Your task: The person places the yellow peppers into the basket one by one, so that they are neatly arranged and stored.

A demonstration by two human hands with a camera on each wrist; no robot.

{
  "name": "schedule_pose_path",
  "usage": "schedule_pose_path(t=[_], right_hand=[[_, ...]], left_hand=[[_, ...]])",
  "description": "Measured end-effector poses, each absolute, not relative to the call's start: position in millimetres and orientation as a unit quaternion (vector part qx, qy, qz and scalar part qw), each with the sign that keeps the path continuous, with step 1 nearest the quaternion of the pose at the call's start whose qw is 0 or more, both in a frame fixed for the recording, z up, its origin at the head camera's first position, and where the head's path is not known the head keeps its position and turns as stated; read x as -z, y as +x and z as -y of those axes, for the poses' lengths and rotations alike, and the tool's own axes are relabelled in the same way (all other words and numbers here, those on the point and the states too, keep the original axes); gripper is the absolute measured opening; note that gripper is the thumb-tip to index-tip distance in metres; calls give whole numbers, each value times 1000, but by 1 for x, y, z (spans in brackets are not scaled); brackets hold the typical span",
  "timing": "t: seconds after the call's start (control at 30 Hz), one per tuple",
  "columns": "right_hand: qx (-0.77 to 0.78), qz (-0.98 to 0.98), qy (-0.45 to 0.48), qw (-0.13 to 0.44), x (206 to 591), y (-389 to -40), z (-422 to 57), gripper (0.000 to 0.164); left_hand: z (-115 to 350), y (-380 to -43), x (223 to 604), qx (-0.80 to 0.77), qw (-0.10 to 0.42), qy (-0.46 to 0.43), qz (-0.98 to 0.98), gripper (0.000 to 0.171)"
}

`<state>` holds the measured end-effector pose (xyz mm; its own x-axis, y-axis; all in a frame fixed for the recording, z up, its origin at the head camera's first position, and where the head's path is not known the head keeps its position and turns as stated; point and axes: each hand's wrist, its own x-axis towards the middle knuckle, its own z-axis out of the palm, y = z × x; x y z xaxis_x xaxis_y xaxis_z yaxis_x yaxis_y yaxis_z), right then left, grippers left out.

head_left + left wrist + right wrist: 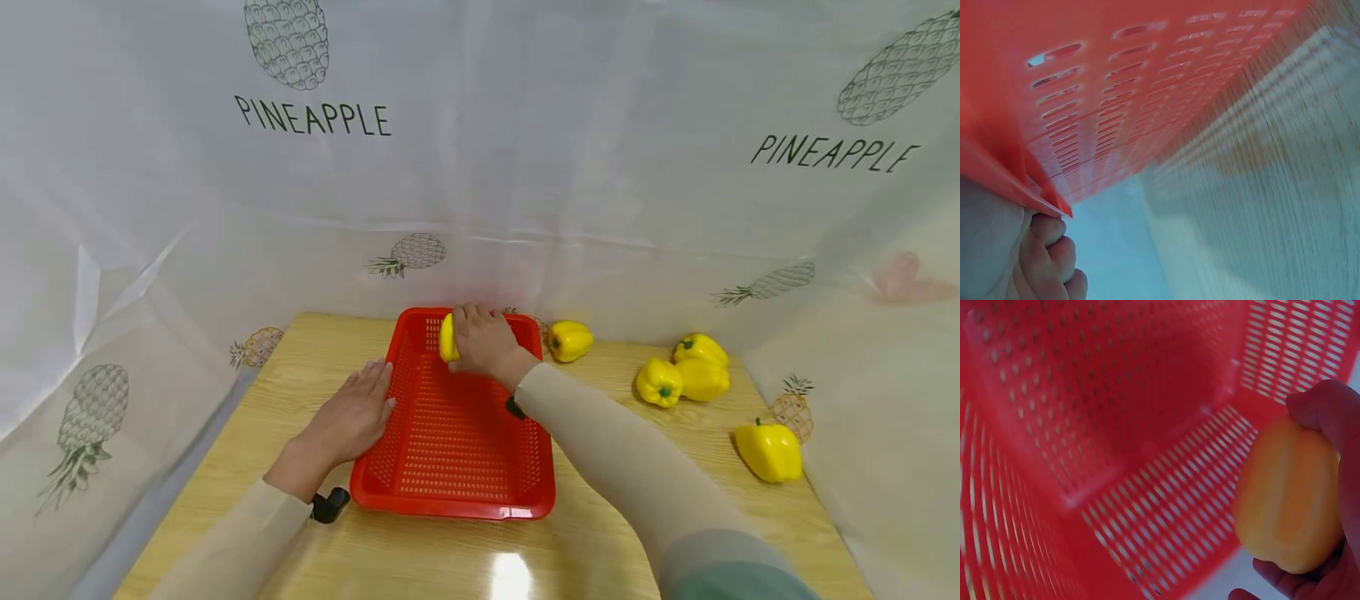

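Observation:
My right hand (483,340) grips a yellow bell pepper (447,338) inside the far end of a red plastic basket (453,504). In the right wrist view, thumb and fingers lie around the bell pepper (1288,497), which is above the slotted basket floor; part of it is hidden by the hand. On the basket's left rim rests my left hand (352,414), its fingers straight and pointing away along the edge. The left wrist view has its fingers (1054,253) right at the rim, beside the slotted outer wall (1110,119).
Behind the basket's far right corner lies one yellow bell pepper (570,341). Several more bell peppers (703,379) cluster at the table's back right, and another bell pepper (769,452) sits nearer the right edge. A white pineapple-print sheet (525,167) encloses the wooden table (300,375).

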<state>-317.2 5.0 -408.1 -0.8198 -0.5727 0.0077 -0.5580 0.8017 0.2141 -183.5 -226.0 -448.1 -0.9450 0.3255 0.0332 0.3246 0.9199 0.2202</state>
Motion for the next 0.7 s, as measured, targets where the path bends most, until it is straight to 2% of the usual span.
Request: schedule_pose_path(t=[0.13, 0.27, 0.47, 0.7], right_hand=[[75, 957, 281, 1, 430, -321, 3, 86], [73, 960, 269, -18, 447, -321, 8, 92], [58, 963, 262, -31, 461, -321, 14, 84], [64, 961, 269, -34, 471, -321, 16, 84]], left_hand=[[224, -184, 449, -103, 1, 171, -980, 63], [223, -185, 449, -101, -1, 171, -980, 63], [226, -186, 451, -95, -8, 172, -980, 63], [228, -184, 454, -96, -13, 171, -980, 63]])
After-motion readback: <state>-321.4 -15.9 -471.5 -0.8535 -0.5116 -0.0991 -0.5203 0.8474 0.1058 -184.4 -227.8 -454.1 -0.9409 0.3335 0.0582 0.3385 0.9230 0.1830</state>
